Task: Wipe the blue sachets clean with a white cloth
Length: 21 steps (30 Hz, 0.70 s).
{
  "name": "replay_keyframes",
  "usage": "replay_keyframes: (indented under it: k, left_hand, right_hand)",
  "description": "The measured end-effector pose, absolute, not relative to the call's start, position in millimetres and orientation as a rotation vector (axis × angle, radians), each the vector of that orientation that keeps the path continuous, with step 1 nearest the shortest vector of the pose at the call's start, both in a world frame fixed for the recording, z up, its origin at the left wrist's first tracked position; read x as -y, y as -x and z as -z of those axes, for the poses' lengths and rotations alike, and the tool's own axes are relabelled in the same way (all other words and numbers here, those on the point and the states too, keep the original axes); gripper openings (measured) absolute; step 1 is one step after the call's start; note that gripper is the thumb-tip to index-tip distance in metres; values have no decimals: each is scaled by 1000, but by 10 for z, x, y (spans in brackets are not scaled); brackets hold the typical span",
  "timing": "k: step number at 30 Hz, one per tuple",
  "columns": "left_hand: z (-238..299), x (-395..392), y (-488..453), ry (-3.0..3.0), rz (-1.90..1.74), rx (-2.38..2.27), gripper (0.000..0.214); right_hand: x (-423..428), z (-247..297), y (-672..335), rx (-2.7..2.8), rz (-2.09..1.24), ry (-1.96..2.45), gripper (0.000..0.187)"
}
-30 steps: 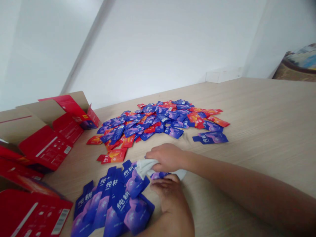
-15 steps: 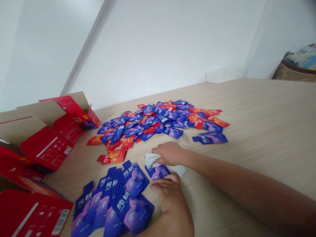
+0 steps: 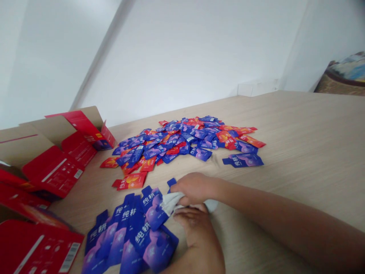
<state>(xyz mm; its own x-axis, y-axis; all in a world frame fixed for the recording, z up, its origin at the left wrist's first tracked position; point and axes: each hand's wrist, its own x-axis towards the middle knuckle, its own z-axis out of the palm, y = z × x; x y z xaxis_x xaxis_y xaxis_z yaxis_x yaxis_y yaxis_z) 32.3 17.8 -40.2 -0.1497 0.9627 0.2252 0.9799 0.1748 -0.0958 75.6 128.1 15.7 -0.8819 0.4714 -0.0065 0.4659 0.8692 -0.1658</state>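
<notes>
Since half a second ago the right hand (image 3: 195,188) has pulled back toward the body and dragged the white cloth (image 3: 171,201) down over the blue pouch (image 3: 171,182). That pouch showed nearly whole before; now only its spout corner pokes out behind the knuckles. Reads as a wipe stroke over the pouch face, mid-pass.

Right hand is fisted around the cloth, bunched tight. Left hand (image 3: 196,228) lies just below it, fingertips touching the cloth edge. It is probably pinning the pouch's lower end, but the cloth hides that, so its hold cannot be told.

Nearest, left of the hands: a fan of blue pouches (image 3: 134,236), overlapped, its top one touching the cloth. It crowds the stroke on that side.

Further out on the table (image 3: 299,152) lies a red pouch (image 3: 131,180) on its own. Beyond it is the heap (image 3: 182,140) of mixed blue and red pouches, with a lone blue pouch (image 3: 243,160) at its right edge, all well apart from the hands. Red cartons (image 3: 54,171), flaps open, are stacked along the left. A plain wall (image 3: 185,57) stands behind.
</notes>
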Motion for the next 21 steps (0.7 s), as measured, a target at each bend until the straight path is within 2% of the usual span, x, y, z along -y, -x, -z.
replay_keyframes:
  k: [7,11,17,21]
  left_hand:
    - [359,-170,-361,1717,-229,2034,33]
    - [354,-179,-359,1639,-493,1820,32]
    - [382,-211,-337,1642,-507,1812,35]
    - [375,-198,-343,1624,-519,1759,34]
  right_hand:
    - [-1514,-90,-884,2837,-101,1060,34]
    - [-1454,-209,-889,2794,-79,1016,32]
    - [-1236,-260,-757,2923,-178,734,32]
    - [-1289,-144,-749,2987,-255,739,32]
